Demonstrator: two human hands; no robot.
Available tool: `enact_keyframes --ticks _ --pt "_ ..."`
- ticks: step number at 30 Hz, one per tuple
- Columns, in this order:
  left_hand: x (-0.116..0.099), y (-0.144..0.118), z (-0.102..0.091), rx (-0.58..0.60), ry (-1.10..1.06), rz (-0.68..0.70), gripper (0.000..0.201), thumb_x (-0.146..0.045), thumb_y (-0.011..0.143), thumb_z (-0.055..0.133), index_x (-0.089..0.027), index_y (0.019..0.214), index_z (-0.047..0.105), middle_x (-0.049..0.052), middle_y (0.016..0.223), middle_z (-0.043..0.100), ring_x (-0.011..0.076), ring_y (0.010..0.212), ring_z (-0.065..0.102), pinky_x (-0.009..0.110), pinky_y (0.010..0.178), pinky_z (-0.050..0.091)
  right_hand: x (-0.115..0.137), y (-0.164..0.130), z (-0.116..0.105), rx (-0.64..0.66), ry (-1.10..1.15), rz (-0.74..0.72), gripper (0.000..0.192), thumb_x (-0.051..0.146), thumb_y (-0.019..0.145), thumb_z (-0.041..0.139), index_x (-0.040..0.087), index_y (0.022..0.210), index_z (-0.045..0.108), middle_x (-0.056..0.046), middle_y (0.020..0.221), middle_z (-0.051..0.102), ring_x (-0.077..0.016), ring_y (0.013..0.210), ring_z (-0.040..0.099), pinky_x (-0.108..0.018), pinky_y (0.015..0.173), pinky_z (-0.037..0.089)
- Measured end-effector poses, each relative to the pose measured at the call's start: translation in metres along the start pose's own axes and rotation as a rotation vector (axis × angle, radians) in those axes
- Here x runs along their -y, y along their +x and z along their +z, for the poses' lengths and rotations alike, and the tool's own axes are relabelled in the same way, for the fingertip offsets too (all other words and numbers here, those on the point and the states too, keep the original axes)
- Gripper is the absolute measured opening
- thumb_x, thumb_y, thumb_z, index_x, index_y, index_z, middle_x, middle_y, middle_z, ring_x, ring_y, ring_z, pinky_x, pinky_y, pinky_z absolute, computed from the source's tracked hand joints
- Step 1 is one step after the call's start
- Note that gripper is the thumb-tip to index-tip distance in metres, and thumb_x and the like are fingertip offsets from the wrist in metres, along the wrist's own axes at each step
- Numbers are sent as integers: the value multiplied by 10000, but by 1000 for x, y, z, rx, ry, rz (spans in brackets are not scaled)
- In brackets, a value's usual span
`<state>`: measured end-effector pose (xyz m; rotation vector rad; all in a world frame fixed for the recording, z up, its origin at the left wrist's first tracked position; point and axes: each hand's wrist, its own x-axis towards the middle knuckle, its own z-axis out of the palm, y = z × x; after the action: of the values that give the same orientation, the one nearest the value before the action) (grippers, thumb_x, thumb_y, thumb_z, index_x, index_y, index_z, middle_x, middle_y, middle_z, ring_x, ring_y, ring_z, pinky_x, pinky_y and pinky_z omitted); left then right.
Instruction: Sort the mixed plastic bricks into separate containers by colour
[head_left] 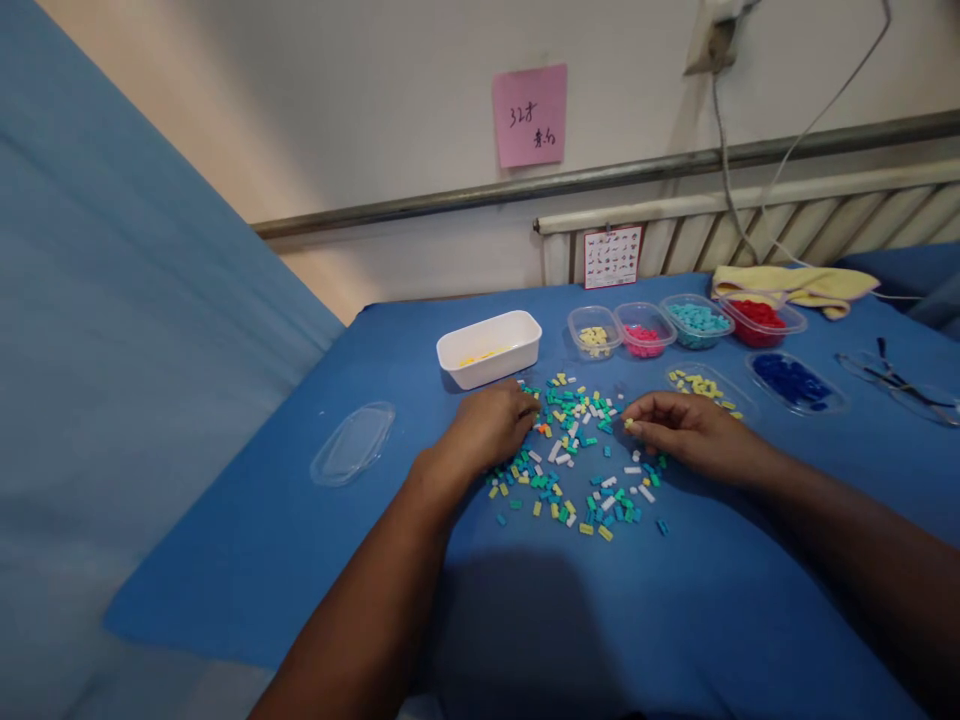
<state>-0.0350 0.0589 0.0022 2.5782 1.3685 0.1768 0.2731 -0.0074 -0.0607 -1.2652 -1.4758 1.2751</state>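
Small toy building bricks (pixel 576 433) in yellow, white, green and teal lie loosely scattered on the blue tablecloth. At the left side of this scatter is my left hand (pixel 489 425), its fingers curled down among the bricks; what they hold, if anything, is hidden. My right hand (pixel 686 430) is at the right edge of the scatter, with thumb and forefinger pinched on a small yellow brick (pixel 629 425). Behind that hand lies a clear lid (pixel 739 388) bearing yellow bricks (pixel 701 384).
A white tub (pixel 489 372) with orange-yellow pieces stands behind the scatter. Clear containers of pale yellow (pixel 595 342), pink (pixel 643 340), turquoise (pixel 699 318) and red (pixel 757 314) bricks line the back. Dark blue bricks (pixel 796 381), glasses (pixel 896 382) and a yellow cloth (pixel 802 285) lie right, an empty lid (pixel 352 445) left.
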Motion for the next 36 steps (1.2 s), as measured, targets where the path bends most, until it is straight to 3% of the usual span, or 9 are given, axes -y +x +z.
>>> enact_keyframes --ticks 4,14,16,18,20,22,26,32,36 --pt "-7 5 3 94 151 69 321 -230 1015 556 -255 1130 855 114 1137 775 283 1058 726 355 873 548 2 2 -1 15 17 -27 385 582 846 876 218 958 812 -20 822 745 -153 675 640 -301 636 550" --pt "-6 2 -3 64 90 65 202 -178 961 569 -229 1030 753 84 1069 790 277 969 718 349 792 499 14 7 2 -6 37 -41 354 550 820 869 214 880 776 -2 736 716 -151 643 635 -291 619 519" --pt "-4 2 -2 59 63 63 190 -188 958 575 -232 1014 751 80 1048 792 266 937 713 345 784 493 23 6 -17 -102 -26 -80 326 530 820 861 221 885 780 -5 718 716 -161 650 638 -299 630 513" --pt "-1 3 -1 35 28 62 192 -210 966 574 -230 1021 757 83 1046 793 261 930 713 349 800 500 30 3 -47 -279 -123 -114 307 518 829 844 230 921 793 -9 714 718 -171 651 636 -306 629 505" --pt "2 5 0 0 -22 58 217 -247 979 569 -228 1074 763 90 1073 796 265 948 718 359 825 517 32 -1 -82 -440 -240 -96 315 515 821 834 233 959 809 -30 752 748 -189 670 650 -315 616 502" --pt "2 8 2 -34 -91 61 250 -285 986 568 -231 1126 768 93 1107 796 270 984 726 372 860 538 29 -6 -112 -505 -394 -34 296 508 827 802 230 928 809 -33 712 740 -192 639 640 -314 587 489" --pt "-1 11 4 -73 -200 83 221 -321 967 581 -239 1047 770 83 1079 780 268 1017 724 389 922 559 15 -7 -136 -467 -633 -28 259 454 870 691 227 915 808 -43 749 778 -198 648 667 -312 593 496" --pt "-1 11 7 -94 -259 119 210 -353 1016 550 -248 1059 726 61 1038 757 240 944 704 373 868 546 2 3 -124 -344 -779 -53 153 264 819 719 255 891 853 -50 888 848 -230 788 738 -327 717 520" --pt "0 11 10 -99 -277 128 224 -354 1044 544 -244 1073 738 61 1055 758 238 986 709 373 907 542 -1 3 -120 -314 -867 -54 185 252 857 718 239 949 878 -81 919 853 -259 818 754 -354 757 527"
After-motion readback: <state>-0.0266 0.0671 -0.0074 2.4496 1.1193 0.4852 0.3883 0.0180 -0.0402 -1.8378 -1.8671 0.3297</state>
